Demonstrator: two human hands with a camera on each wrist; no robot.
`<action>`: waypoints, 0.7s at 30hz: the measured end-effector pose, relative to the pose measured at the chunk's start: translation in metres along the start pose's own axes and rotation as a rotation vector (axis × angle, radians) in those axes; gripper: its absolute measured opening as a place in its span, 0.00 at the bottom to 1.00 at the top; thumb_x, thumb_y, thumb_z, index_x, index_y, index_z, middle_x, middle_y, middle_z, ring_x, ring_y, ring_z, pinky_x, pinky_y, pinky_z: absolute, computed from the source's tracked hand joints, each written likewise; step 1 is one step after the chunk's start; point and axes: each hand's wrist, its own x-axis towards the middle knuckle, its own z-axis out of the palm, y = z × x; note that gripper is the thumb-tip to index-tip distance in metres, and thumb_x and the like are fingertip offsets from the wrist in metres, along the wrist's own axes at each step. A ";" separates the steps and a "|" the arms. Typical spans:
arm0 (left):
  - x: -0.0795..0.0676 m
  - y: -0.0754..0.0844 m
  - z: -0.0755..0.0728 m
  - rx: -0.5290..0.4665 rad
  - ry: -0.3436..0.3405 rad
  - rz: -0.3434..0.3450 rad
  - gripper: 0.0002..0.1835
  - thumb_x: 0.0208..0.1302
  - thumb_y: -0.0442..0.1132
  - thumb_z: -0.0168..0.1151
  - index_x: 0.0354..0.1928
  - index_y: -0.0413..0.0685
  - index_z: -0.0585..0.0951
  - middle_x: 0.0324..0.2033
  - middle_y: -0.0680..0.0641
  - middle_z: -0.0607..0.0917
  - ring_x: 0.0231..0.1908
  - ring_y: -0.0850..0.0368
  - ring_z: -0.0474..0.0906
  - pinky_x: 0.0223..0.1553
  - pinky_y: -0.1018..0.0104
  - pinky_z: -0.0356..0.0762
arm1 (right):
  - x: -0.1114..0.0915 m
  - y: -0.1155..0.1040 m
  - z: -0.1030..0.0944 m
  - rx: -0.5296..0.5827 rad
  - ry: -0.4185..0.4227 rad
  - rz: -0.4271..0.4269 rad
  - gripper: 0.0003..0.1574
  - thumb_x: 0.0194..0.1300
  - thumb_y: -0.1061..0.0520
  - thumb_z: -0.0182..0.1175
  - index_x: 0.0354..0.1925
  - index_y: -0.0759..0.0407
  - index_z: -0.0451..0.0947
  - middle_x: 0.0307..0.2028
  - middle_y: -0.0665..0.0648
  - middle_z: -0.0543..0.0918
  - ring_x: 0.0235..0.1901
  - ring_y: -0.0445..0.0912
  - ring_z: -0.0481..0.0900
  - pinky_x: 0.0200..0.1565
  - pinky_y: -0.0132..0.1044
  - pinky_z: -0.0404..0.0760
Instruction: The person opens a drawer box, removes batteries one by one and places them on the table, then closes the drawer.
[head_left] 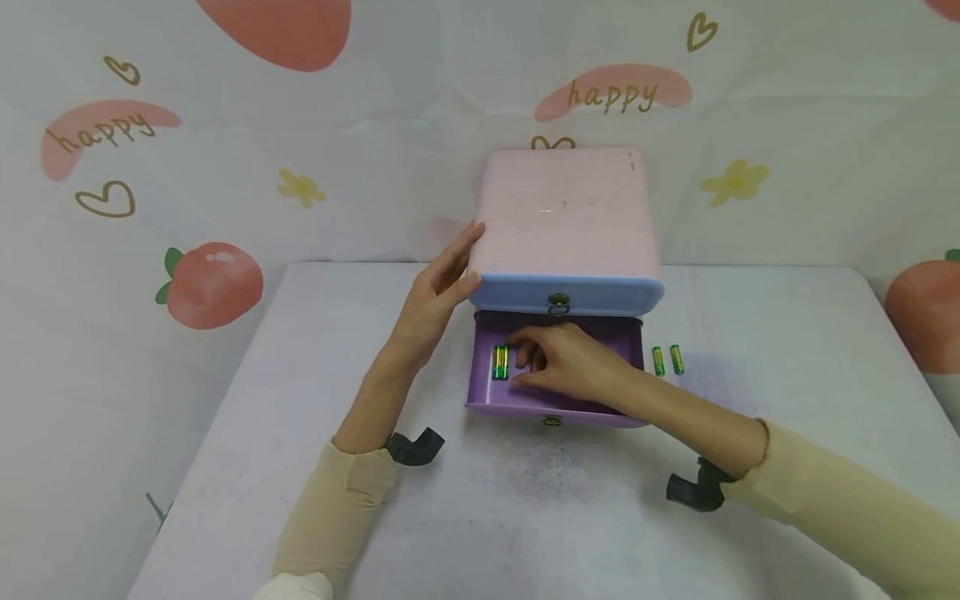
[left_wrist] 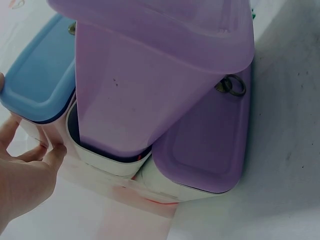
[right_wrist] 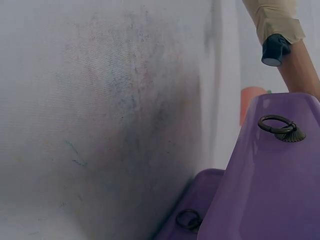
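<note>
A small drawer cabinet with a pink top stands toward the back of the table. My left hand rests against its left side, the thumb near the blue drawer, as the left wrist view also shows. Below that, a purple drawer is pulled out. Two green and gold batteries lie side by side at its left end. My right hand reaches into this drawer just right of the batteries, fingers bent, with a gap between thumb and fingers. I see nothing held there. The right wrist view does not show that hand.
Two more batteries lie on the table right of the drawer. Under the pulled-out drawer sits another purple drawer, pushed in, with a ring pull. A printed cloth hangs behind the table.
</note>
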 end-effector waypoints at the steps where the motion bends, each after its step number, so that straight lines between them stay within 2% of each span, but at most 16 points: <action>1: 0.000 0.000 0.000 0.002 0.001 0.002 0.31 0.73 0.37 0.54 0.76 0.53 0.63 0.76 0.58 0.57 0.74 0.61 0.53 0.73 0.59 0.53 | 0.001 0.000 0.001 -0.008 0.004 0.000 0.31 0.55 0.53 0.76 0.54 0.65 0.80 0.32 0.48 0.84 0.30 0.37 0.79 0.36 0.32 0.80; 10: 0.001 0.000 0.000 0.016 0.016 0.008 0.30 0.73 0.36 0.53 0.75 0.52 0.64 0.76 0.56 0.58 0.74 0.61 0.54 0.72 0.59 0.54 | 0.009 -0.001 0.006 -0.109 0.030 -0.003 0.32 0.50 0.50 0.79 0.49 0.64 0.81 0.29 0.49 0.82 0.29 0.38 0.78 0.35 0.32 0.79; 21: 0.001 -0.001 -0.001 0.033 0.019 0.002 0.31 0.72 0.39 0.55 0.75 0.54 0.64 0.75 0.58 0.59 0.74 0.61 0.54 0.72 0.57 0.54 | 0.015 0.003 0.011 -0.219 0.067 -0.004 0.34 0.46 0.44 0.80 0.47 0.58 0.81 0.27 0.46 0.78 0.27 0.38 0.74 0.32 0.33 0.75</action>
